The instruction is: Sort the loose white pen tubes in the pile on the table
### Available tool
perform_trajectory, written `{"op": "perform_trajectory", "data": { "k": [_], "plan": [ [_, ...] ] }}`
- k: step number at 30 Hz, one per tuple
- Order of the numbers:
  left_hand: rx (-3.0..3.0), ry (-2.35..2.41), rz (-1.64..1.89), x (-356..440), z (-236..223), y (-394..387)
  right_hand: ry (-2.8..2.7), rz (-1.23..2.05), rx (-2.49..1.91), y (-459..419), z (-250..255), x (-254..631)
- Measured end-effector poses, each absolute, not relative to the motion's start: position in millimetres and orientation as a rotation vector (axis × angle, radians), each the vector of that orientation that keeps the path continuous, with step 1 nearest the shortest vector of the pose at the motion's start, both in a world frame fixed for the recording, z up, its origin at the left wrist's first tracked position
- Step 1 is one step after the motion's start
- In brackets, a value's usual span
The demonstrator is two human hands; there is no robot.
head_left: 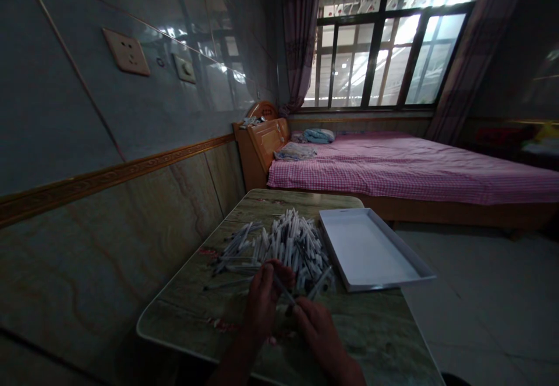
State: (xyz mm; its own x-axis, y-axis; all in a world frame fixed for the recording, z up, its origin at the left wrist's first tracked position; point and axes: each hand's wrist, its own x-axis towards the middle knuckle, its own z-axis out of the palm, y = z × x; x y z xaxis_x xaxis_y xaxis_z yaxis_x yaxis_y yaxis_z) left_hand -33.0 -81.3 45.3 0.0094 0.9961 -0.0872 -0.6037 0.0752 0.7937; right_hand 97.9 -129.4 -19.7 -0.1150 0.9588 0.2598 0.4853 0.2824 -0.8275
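Between my two hands is a slim, pale pen (283,289), held at a slant just above the near side of the table. The fingers of my left hand (262,296) are closed around its upper end. At the lower end, my right hand (318,323) pinches it, with a small dark part at the fingertips that I cannot make out. Just beyond my hands a heap of white and clear pen parts (290,237) covers the middle of the table. Some translucent pens with dark tips (238,240) lie loose on the heap's left side.
A shallow white tray (371,246) lies right of the heap, its right side past the edge of the marble-patterned table (187,310). A tiled wall (196,199) runs along the left. Behind the table is a bed (393,165) with a pink checked sheet.
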Motion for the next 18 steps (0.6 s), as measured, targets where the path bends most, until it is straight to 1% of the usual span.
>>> {"op": "perform_trajectory", "data": {
  "k": [5, 9, 13, 15, 18],
  "plan": [
    [0.565, 0.890, 1.493, -24.9, 35.4, -77.4, -1.778, 0.522, -1.384, -126.8, -22.2, 95.9],
    [0.449, 0.933, 1.575, -16.7, 24.7, -72.3, -1.811, 0.230, -1.417, -128.4, -24.3, 95.6],
    [0.275, 0.937, 1.595, -25.7, 27.8, -56.1, -1.804, -0.073, -1.429, -132.8, -24.9, 93.8],
    [0.273, 0.947, 1.577, -34.5, 30.5, -47.1, -1.778, -0.117, -1.437, -133.3, -25.3, 92.6],
    [0.392, 0.982, 1.513, -44.2, 30.4, -37.1, -1.662, -0.026, -1.495, -130.5, -26.6, 92.6]
  ]
}}
